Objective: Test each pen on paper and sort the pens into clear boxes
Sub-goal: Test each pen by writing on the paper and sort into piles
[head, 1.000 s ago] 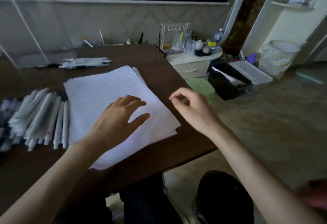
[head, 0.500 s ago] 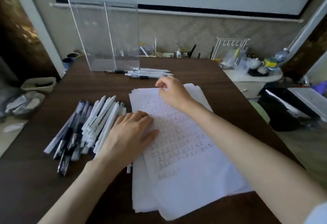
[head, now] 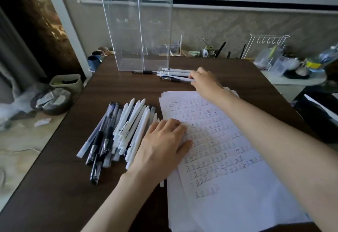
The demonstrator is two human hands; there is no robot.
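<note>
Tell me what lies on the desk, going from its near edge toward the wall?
Left hand flat at the edge of the paper stack → right hand reaching the small row of pens → two clear boxes standing upright.

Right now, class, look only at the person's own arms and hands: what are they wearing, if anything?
Nothing that shows. The left hand and right hand are bare: no gloves, and no rings, watch or bracelet visible. Both forearms are uncovered from wrist to the frame edge, with no sleeve in view. The fingernails cannot be made out clearly.
</note>
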